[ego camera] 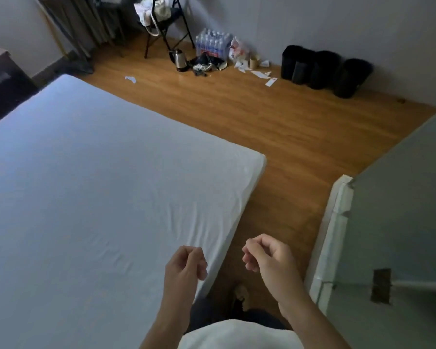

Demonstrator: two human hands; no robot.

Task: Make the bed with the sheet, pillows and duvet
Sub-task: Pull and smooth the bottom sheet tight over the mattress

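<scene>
Beside bed (247, 172) corner — left hand (185, 265), right hand (267, 255) loosely curled, holding nothing | bare floor (275, 127) ahead

One bed (61, 222), one white sheet (98, 172) on it. Two hands: left hand (184, 265), right hand (267, 255). One kettle (179, 59). One folding chair (166, 23). One shrink-wrapped pack of water bottles (212, 44). Four black bins (325, 70) along wall. Paper scraps on floor, count unclear.

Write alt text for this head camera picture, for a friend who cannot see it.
Two bare hands, the left hand and the right hand, hang loosely curled and hold nothing beside a bed covered by a slightly wrinkled white sheet. Beyond lie a wooden floor, a kettle, bottled water and black bins.
</scene>
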